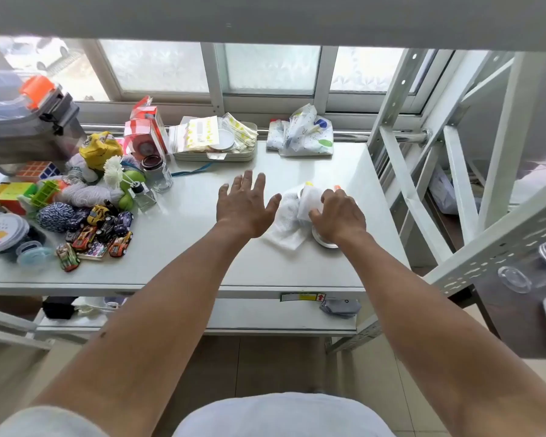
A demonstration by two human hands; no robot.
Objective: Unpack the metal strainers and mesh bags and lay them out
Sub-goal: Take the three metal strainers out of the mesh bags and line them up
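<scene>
Mesh bags [289, 220]: white pile, crumpled, on the right part of the worktop [202, 247], partly under the right hand; bare surface to the left of them, probably kept free for laying out.
Worktop: white, under a window; left end crowded, so the unpacking sits right of centre.
Clutter, left: toy cars [104, 228], balls of twine, puzzle cubes, small glass bottles; well apart from the bags, not touched.
Tray [215, 156]: at the back edge, holds zip bags and a round lid; untouched.
Left hand [245, 205]: hovers flat, palm down, just beside the bags; fingers [259, 184] spread apart, holding nothing. Judgement: poised to smooth or take a bag.
Right hand [338, 217]: over the pile, fingers curled together onto a white bag; looks like a pinch to peel it away.
Metal strainer [323, 241]: only a shiny round rim shows below the right wrist, touching the bags; rest hidden.
Coloured tabs [309, 183]: yellow and orange, at the pile's far side; identity unclear.
Progress: early, nothing spread out yet.
</scene>
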